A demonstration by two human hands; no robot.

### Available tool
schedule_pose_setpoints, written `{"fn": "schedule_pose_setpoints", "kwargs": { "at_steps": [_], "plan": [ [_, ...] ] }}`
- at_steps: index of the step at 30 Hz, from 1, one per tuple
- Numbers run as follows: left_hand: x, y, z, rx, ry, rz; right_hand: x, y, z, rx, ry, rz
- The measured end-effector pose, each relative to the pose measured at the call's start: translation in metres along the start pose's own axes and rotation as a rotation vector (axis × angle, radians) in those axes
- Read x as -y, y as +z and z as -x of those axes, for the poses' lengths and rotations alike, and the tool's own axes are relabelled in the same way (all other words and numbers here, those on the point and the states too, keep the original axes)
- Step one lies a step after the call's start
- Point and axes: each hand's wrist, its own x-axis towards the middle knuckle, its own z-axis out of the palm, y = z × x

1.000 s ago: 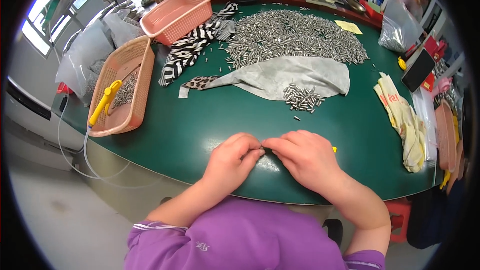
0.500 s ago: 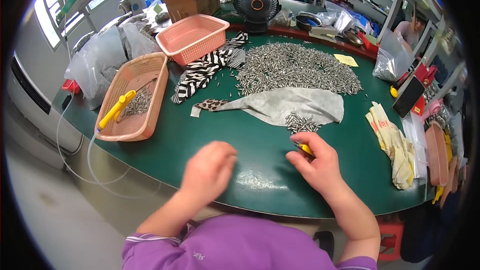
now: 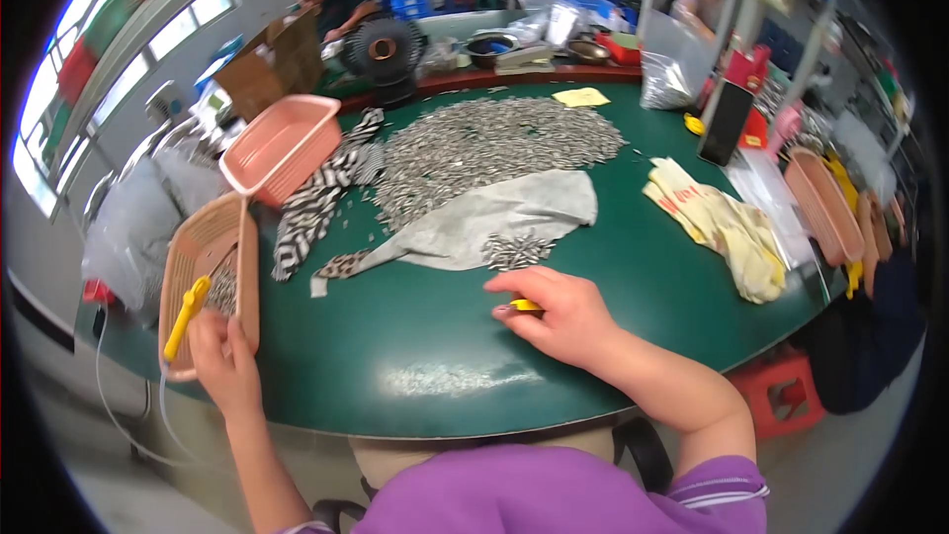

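Beside the tray [image 3: 203, 267], the left hand [image 3: 222, 361] lies open; the right hand [image 3: 563, 316] grips a yellow piece [image 3: 524, 306].

Striped cloth [image 3: 316, 208], yellow gloves [image 3: 727, 227] — black fan [image 3: 384, 54] behind.

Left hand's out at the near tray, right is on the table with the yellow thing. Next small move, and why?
Probably bring the right hand forward to the small pile of metal parts on the grey cloth: it lies just short of that pile, a small yellow tool under its fingers, while the left hand touches the pink tray beside the yellow-handled tool.
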Motion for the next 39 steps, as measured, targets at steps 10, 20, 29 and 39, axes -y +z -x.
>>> {"fn": "schedule_pose_setpoints", "kwargs": {
  "at_steps": [10,20,29,39],
  "plan": [
    [-0.036,0.018,0.081,0.243,0.069,0.172,-0.007,0.011,-0.005,0.011,-0.082,-0.038],
    [-0.046,0.010,0.072,0.338,0.090,0.092,-0.008,0.018,-0.001,0.036,-0.041,-0.060],
    [-0.034,0.016,0.077,0.409,0.015,0.099,-0.005,0.013,-0.001,0.086,-0.078,-0.040],
    [-0.039,0.016,0.078,0.339,-0.179,0.191,-0.007,0.006,-0.004,0.030,-0.131,-0.053]
  ]
}}
